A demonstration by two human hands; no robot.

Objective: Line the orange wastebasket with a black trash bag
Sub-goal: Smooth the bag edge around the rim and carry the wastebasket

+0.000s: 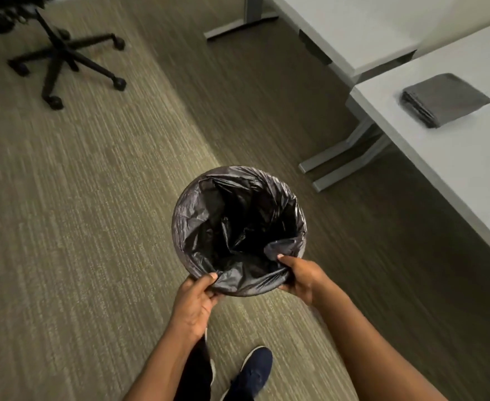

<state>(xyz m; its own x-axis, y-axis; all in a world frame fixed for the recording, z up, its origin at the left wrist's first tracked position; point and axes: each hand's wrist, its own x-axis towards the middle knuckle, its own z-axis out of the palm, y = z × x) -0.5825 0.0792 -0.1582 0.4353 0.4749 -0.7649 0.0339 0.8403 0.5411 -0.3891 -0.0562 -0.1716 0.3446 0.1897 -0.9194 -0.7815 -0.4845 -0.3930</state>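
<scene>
A black trash bag (238, 227) lies open inside a round wastebasket standing on the carpet, seen from straight above. The bag's edge is folded over the whole rim, so no orange of the basket shows. My left hand (194, 302) grips the bag-covered rim at the near left, thumb on top. My right hand (300, 277) grips the near right rim, thumb pressing a fold of the bag inward.
A black office chair base (64, 56) stands at the far left on the carpet. Two white desks (455, 157) run along the right; a folded grey stack (443, 99) lies on the nearer one. Desk feet (342, 163) reach toward the basket. My shoe (252, 371) is below.
</scene>
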